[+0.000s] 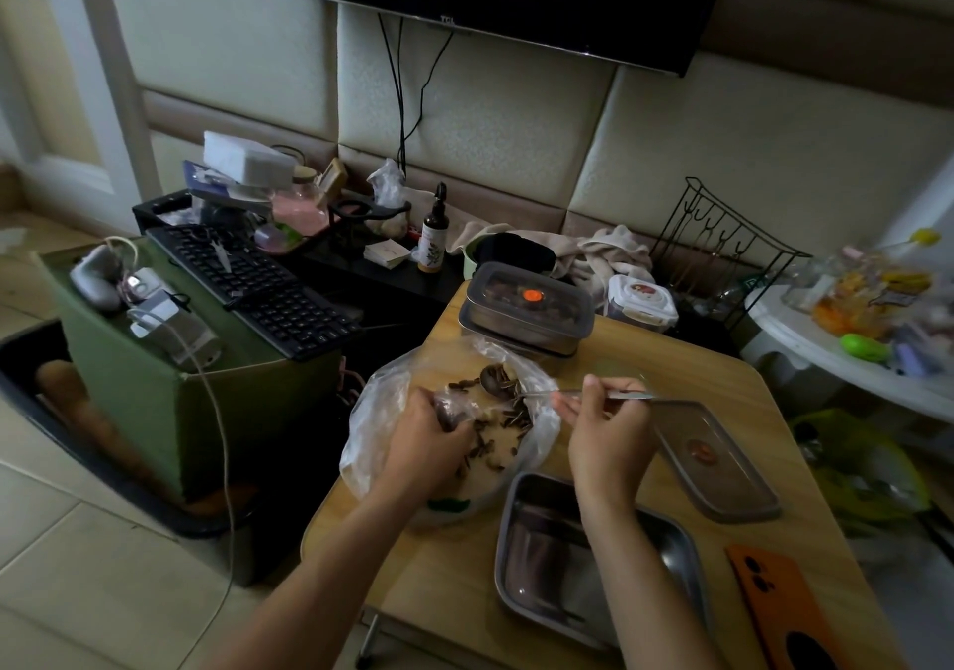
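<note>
- Landmark for everything here: the empty steel tray (531,556) at the near edge of the wooden table (697,380).
- Our left hand (428,442) sat just beyond the tray's left corner, fingers curled round a bunched bit of the clear plastic bag (369,421) and gripping it.
- The bag lay on the table on the far-left side of the tray, right up against that corner, with its mouth gaping toward us.
- Inside it was a loose pile of dark striped seeds (508,419). They looked like sunflower seeds, but it was too dim to swear to it.
- Our right hand (606,426) hovered over the tray's far edge, thumb and fingers pinching the handle of a metal spoon (490,379).
- The spoon ran left from there into the bag, its bowl down among the seeds at the far side of the pile.
- A clear lid (733,483) lay flat just right of the tray, with a reddish dot in its middle.
- Well beyond the tray, at the table's far edge, stood a lidded steel box (526,308).
- An orange phone (774,602) lay face down near the tray's right side.
- A black keyboard (258,282) was way off to the tray's far left, on a green box.
</note>
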`<action>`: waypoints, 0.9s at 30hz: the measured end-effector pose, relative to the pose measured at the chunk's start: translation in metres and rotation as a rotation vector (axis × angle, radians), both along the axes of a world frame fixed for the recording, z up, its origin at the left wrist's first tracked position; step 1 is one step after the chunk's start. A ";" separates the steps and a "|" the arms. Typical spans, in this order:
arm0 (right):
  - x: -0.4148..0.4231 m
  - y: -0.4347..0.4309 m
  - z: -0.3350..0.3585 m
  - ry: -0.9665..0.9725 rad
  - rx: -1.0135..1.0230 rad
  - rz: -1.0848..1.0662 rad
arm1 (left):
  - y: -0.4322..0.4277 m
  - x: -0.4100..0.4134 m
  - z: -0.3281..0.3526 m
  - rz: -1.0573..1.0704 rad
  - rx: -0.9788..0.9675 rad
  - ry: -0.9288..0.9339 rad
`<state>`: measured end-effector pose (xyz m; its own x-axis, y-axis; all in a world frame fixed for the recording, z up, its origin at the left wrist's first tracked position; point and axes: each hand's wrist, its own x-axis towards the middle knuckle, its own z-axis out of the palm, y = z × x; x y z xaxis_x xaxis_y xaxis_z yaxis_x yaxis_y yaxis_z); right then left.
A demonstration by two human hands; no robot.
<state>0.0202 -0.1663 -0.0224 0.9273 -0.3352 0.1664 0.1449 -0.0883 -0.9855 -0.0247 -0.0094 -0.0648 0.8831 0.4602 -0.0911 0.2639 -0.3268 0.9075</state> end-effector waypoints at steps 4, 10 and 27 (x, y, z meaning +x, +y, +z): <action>-0.003 0.000 -0.003 -0.067 -0.106 0.084 | 0.000 -0.001 0.001 -0.010 -0.016 -0.001; -0.014 -0.003 0.016 -0.111 -0.081 0.126 | -0.001 -0.001 0.001 0.019 0.062 0.000; -0.049 -0.025 0.049 -0.697 -0.570 0.408 | -0.006 0.002 0.009 -0.033 0.012 -0.081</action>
<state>-0.0289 -0.1914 0.0268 0.5874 0.2880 0.7563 0.8013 -0.3375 -0.4939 -0.0228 -0.0155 -0.0560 0.9022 0.4312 -0.0135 0.1787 -0.3451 0.9214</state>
